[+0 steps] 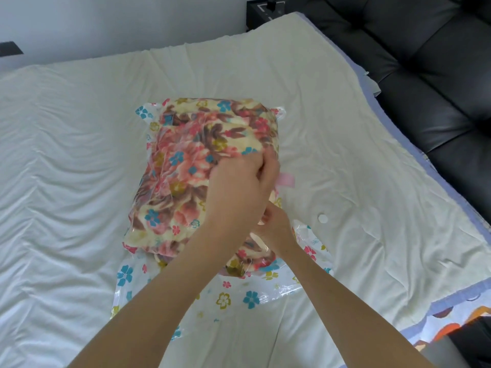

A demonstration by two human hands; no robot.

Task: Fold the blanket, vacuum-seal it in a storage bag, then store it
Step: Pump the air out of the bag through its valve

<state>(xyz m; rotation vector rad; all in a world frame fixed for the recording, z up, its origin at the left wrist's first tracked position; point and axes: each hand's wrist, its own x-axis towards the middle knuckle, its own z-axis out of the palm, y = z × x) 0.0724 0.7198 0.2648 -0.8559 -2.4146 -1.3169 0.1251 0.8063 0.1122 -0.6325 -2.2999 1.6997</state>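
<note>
two grips crowd the right edge of the storage bag (225,296), which lies mid-bed (66,155) with the folded blanket (202,144) plump inside it. left grip (239,187) reaches across, fingers curled down and clamped on the film over the bundle. right grip (276,229) tucks in just under that wrist, fingers bent, but what they close on is hidden, so i can't tell. a pink tab (286,179) pokes out beside the left knuckles, and a small white cap (322,218) sits loose on the sheet near the bag. looks like valve work on that side, with the air not yet out: the bundle is full and puffy. to do this well, hold the film taut around the valve, keep blanket fabric clear of the opening, and check that the flat printed end nearest the person is zipped along its whole width before any suction. mind that cap, it could easily get lost in the sheet.
</note>
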